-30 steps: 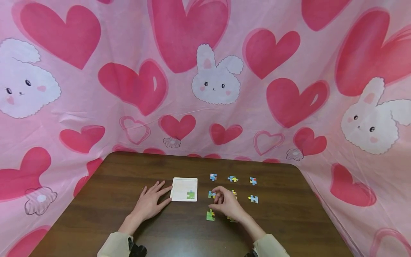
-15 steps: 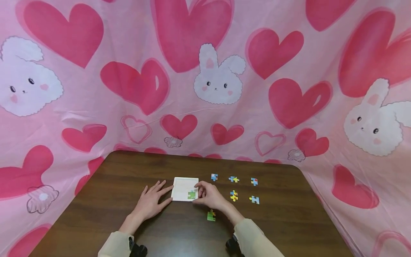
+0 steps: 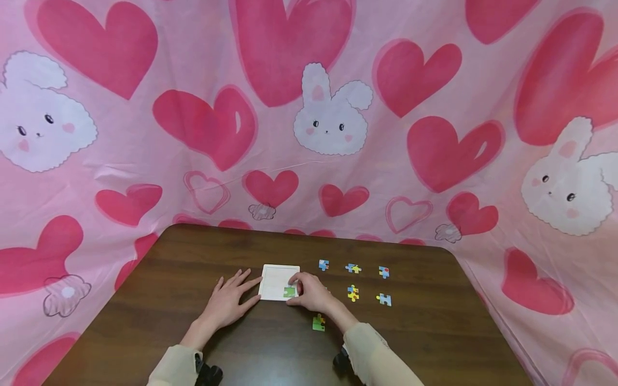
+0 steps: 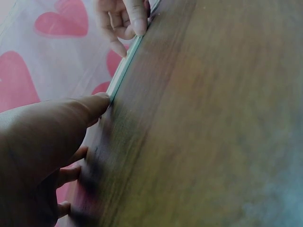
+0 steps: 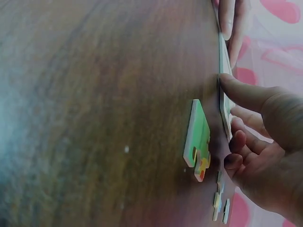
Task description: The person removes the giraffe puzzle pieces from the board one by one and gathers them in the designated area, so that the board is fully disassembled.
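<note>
A square white puzzle tray (image 3: pixel 274 284) lies near the table's middle, with a green-and-blue jigsaw piece (image 3: pixel 289 292) in its lower right corner. My left hand (image 3: pixel 223 306) rests on the wood, fingers spread, its forefinger and thumb touching the tray's left edge. At the tray's right side, my right hand (image 3: pixel 313 295) has its forefinger and thumb on either side of that piece, and its other fingers curl inward in the right wrist view. I cannot tell whether it pinches anything. A green jigsaw piece (image 5: pixel 198 135) lies just in front of this hand.
Several more jigsaw pieces lie in rows to the right, among them a blue one (image 3: pixel 324 265), a yellow one (image 3: pixel 353 293) and a blue one with a yellow tab (image 3: pixel 383 299). A pink heart-print cloth (image 3: pixel 270 134) hangs behind the dark wooden table (image 3: pixel 425 327).
My right hand has moved left from over the loose pieces to the tray's right edge, coming slightly farther in over the last half second. My left hand stays at the tray's left edge.
</note>
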`<state>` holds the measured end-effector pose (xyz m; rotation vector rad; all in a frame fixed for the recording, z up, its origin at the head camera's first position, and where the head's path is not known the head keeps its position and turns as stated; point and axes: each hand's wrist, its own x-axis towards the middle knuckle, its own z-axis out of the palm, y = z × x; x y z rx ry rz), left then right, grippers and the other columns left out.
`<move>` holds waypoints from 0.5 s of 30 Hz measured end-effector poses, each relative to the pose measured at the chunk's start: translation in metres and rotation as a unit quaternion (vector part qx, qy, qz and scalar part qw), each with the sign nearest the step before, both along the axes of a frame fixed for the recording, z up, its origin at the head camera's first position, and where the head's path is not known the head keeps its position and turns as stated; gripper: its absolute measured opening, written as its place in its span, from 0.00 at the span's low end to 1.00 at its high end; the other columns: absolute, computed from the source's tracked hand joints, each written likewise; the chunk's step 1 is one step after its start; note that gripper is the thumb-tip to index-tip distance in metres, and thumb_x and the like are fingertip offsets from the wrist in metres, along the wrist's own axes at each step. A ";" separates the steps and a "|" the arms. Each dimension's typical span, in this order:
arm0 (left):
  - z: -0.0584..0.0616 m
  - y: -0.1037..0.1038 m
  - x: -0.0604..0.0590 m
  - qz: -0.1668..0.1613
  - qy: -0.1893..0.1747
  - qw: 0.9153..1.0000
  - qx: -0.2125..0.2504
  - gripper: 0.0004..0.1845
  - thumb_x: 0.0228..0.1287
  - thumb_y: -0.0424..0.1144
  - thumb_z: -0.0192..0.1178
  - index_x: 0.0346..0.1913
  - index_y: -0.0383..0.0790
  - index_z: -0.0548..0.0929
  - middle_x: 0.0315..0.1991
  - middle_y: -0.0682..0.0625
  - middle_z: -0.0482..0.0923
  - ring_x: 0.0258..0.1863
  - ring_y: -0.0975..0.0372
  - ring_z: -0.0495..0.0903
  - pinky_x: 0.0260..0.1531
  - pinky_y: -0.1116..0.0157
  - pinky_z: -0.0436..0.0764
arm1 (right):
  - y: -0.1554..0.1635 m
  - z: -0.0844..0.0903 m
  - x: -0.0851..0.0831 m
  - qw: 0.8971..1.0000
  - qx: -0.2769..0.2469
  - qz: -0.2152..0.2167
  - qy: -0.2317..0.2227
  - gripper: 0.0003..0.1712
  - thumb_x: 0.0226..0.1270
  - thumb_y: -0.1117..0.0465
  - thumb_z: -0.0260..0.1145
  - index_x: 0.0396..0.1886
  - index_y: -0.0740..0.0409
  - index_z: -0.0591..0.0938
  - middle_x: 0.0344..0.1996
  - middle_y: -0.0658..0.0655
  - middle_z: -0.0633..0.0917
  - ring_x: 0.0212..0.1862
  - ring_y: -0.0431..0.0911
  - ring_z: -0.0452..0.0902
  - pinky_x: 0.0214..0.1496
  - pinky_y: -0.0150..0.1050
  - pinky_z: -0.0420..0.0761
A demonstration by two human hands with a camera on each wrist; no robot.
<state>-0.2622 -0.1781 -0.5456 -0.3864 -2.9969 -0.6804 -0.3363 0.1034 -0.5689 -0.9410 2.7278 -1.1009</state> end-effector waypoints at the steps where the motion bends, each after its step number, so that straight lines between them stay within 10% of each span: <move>1: 0.000 0.000 0.000 0.000 0.000 1.000 0.001 0.32 0.77 0.57 0.67 0.78 0.53 0.79 0.83 0.38 0.69 0.85 0.38 0.64 0.80 0.23 0.54 | 0.000 -0.008 -0.004 1.000 0.004 -0.009 0.006 0.25 0.57 0.55 0.89 0.49 0.57 0.86 0.26 0.43 0.75 0.29 0.33 0.68 0.36 0.29 0.73; 7: -0.001 0.000 0.000 -0.003 0.005 1.000 -0.002 0.32 0.77 0.57 0.67 0.78 0.53 0.80 0.83 0.38 0.70 0.85 0.38 0.65 0.80 0.23 0.55 | 0.000 -0.028 -0.010 0.998 0.013 -0.060 0.028 0.26 0.51 0.52 0.92 0.43 0.50 0.84 0.33 0.43 0.74 0.37 0.35 0.67 0.43 0.31 0.72; 15: 0.000 0.000 -0.001 -0.001 0.007 1.000 0.001 0.31 0.77 0.57 0.67 0.78 0.53 0.80 0.83 0.38 0.70 0.85 0.38 0.65 0.80 0.23 0.55 | -0.003 -0.009 0.010 0.996 -0.022 -0.060 0.058 0.24 0.53 0.56 0.91 0.44 0.56 0.86 0.37 0.47 0.77 0.41 0.37 0.68 0.47 0.33 0.75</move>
